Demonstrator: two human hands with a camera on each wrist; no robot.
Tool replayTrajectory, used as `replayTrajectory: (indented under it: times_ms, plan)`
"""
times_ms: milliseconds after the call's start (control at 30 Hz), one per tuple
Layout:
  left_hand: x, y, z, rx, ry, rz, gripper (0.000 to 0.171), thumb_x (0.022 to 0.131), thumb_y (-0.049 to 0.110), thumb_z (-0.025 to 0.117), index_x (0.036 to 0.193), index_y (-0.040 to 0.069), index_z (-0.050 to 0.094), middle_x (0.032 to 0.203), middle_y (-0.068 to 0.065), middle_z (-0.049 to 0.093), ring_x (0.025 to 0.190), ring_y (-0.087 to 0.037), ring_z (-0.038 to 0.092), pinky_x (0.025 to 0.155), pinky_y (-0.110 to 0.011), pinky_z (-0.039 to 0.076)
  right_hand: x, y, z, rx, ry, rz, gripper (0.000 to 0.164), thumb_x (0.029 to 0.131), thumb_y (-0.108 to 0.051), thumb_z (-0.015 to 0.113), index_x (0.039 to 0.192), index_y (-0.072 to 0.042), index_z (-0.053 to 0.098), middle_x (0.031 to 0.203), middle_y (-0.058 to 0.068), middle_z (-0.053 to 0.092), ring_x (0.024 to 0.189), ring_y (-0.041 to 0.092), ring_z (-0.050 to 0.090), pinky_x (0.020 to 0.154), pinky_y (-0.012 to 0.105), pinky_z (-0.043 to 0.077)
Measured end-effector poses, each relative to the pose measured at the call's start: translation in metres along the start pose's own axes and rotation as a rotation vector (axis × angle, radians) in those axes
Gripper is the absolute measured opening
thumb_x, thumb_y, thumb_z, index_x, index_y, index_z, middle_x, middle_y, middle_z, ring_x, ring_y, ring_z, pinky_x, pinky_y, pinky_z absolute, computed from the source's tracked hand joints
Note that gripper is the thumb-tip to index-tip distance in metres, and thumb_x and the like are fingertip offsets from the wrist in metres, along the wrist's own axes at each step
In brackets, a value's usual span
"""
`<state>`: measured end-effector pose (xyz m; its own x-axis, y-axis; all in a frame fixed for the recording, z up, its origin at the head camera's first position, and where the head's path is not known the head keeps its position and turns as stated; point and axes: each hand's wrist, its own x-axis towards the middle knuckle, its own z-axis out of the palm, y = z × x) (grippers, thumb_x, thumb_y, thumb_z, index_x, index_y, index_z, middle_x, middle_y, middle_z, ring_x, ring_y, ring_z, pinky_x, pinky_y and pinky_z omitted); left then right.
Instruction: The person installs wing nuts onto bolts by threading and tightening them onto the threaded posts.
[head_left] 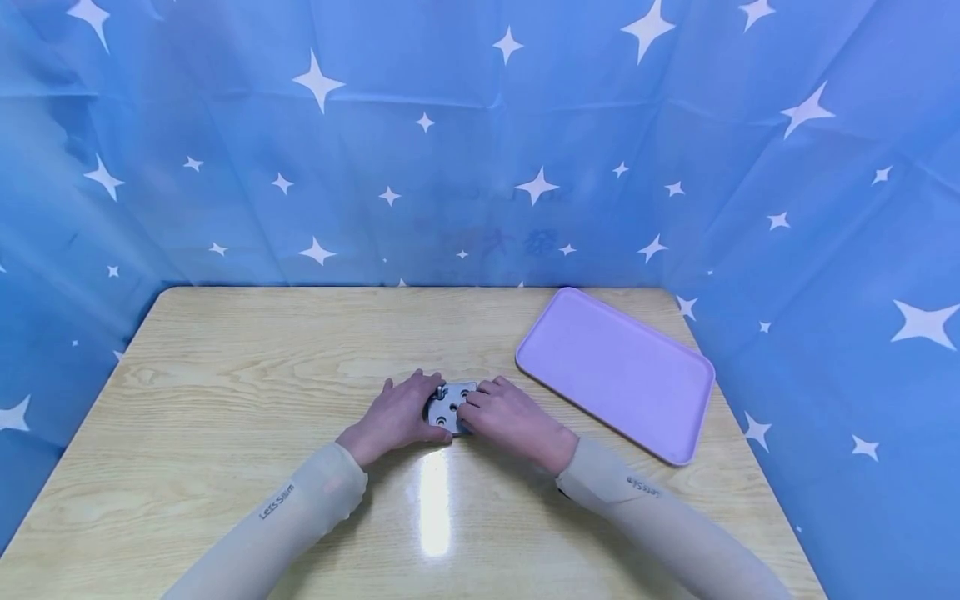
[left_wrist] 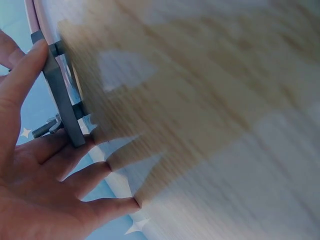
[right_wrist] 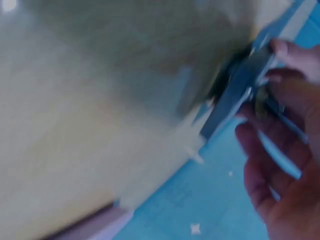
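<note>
A grey metal plate (head_left: 454, 395) with several holes stands on short dark feet on the table between the two hands. My left hand (head_left: 401, 417) grips its left side, thumb along the near edge and fingers toward the far side. In the left wrist view, a threaded bolt (left_wrist: 43, 129) with a silver fitting sticks out of the plate near the fingers. My right hand (head_left: 508, 421) holds the plate's right part with curled fingers. The right wrist view is blurred; the thumb touches the plate's edge, and a small brass-coloured piece (right_wrist: 261, 102) shows by the fingers.
A purple tray (head_left: 615, 375) lies at an angle on the right of the wood-grain table (head_left: 225, 375). Behind and beside the table hangs a blue curtain (head_left: 450, 150) with white stars.
</note>
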<state>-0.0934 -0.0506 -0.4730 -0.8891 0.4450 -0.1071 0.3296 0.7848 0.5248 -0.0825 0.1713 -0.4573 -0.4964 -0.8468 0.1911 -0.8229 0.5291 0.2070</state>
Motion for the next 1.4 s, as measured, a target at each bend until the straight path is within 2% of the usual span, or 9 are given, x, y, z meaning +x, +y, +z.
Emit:
replayTrajectory:
  times_ms: [167, 300, 433, 567, 733, 933, 1033, 1167, 1400]
  plan:
    - [-0.001, 0.001, -0.002, 0.004, 0.003, 0.005, 0.094, 0.074, 0.044, 0.093, 0.149, 0.005, 0.052, 0.153, -0.02, 0.051, 0.146, -0.044, 0.039, 0.114, -0.075, 0.024, 0.004, -0.014, 0.006, 0.127, 0.09, 0.193, 0.013, 0.093, -0.018, 0.075, 0.085, -0.011, 0.067, 0.076, 0.0, 0.067, 0.063, 0.016, 0.058, 0.057, 0.03, 0.047]
    - [-0.002, 0.001, -0.001, 0.014, 0.002, 0.008, 0.095, 0.073, 0.044, 0.093, 0.149, 0.003, 0.052, 0.153, -0.021, 0.05, 0.146, -0.044, 0.04, 0.114, -0.075, 0.024, 0.002, -0.015, 0.005, 0.176, 0.067, 0.245, 0.02, 0.096, -0.027, 0.073, 0.089, -0.01, 0.066, 0.074, 0.0, 0.065, 0.062, 0.016, 0.057, 0.057, 0.032, 0.048]
    - [-0.003, 0.0, 0.0, 0.018, -0.007, 0.011, 0.095, 0.075, 0.044, 0.092, 0.15, 0.003, 0.051, 0.154, -0.02, 0.05, 0.146, -0.043, 0.039, 0.113, -0.075, 0.024, -0.002, -0.001, -0.004, 0.174, -0.025, 0.139, 0.033, 0.096, -0.038, 0.073, 0.117, -0.013, 0.069, 0.104, 0.001, 0.071, 0.092, 0.019, 0.066, 0.077, 0.037, 0.053]
    - [-0.003, -0.002, 0.0, 0.03, -0.017, 0.014, 0.093, 0.075, 0.044, 0.092, 0.149, 0.005, 0.051, 0.153, -0.02, 0.05, 0.146, -0.043, 0.04, 0.113, -0.075, 0.026, -0.006, 0.013, -0.014, 0.152, -0.093, -0.029, 0.043, 0.093, -0.025, 0.076, 0.135, -0.019, 0.066, 0.136, -0.003, 0.065, 0.125, 0.02, 0.059, 0.094, 0.043, 0.051]
    - [-0.003, -0.004, -0.002, 0.038, -0.028, 0.018, 0.092, 0.075, 0.046, 0.091, 0.149, 0.006, 0.051, 0.151, -0.019, 0.052, 0.145, -0.043, 0.041, 0.112, -0.075, 0.027, -0.008, 0.018, -0.011, 0.072, -0.109, -0.171, 0.037, 0.096, -0.016, 0.072, 0.132, -0.025, 0.067, 0.142, -0.011, 0.061, 0.131, 0.016, 0.056, 0.092, 0.039, 0.051]
    - [-0.002, -0.003, -0.001, 0.02, -0.038, 0.006, 0.093, 0.075, 0.046, 0.091, 0.15, 0.007, 0.051, 0.152, -0.019, 0.052, 0.146, -0.042, 0.04, 0.114, -0.074, 0.026, -0.007, 0.016, -0.005, 0.009, -0.098, -0.189, 0.029, 0.099, -0.015, 0.068, 0.125, -0.026, 0.07, 0.136, -0.011, 0.065, 0.127, 0.014, 0.058, 0.092, 0.037, 0.05]
    - [-0.001, -0.003, -0.001, 0.012, -0.035, 0.001, 0.093, 0.076, 0.046, 0.091, 0.15, 0.007, 0.051, 0.151, -0.02, 0.052, 0.146, -0.042, 0.04, 0.114, -0.074, 0.025, -0.006, 0.014, -0.004, -0.005, -0.07, -0.165, 0.023, 0.096, -0.015, 0.072, 0.117, -0.025, 0.071, 0.126, -0.009, 0.068, 0.119, 0.015, 0.061, 0.09, 0.036, 0.05]
    - [-0.001, -0.002, -0.001, 0.014, -0.025, 0.004, 0.093, 0.076, 0.046, 0.091, 0.15, 0.007, 0.051, 0.151, -0.021, 0.052, 0.146, -0.042, 0.041, 0.114, -0.074, 0.026, -0.002, 0.007, 0.002, -0.012, 0.002, -0.083, 0.011, 0.094, -0.017, 0.075, 0.104, -0.02, 0.07, 0.103, -0.006, 0.071, 0.095, 0.015, 0.064, 0.079, 0.032, 0.052]
    - [-0.001, -0.001, -0.001, 0.014, -0.011, 0.01, 0.093, 0.074, 0.045, 0.092, 0.149, 0.007, 0.051, 0.151, -0.021, 0.052, 0.145, -0.044, 0.041, 0.113, -0.074, 0.026, 0.003, -0.011, 0.009, 0.198, 0.101, 0.179, 0.012, 0.091, -0.014, 0.075, 0.085, -0.011, 0.065, 0.074, -0.002, 0.065, 0.063, 0.012, 0.057, 0.054, 0.026, 0.048]
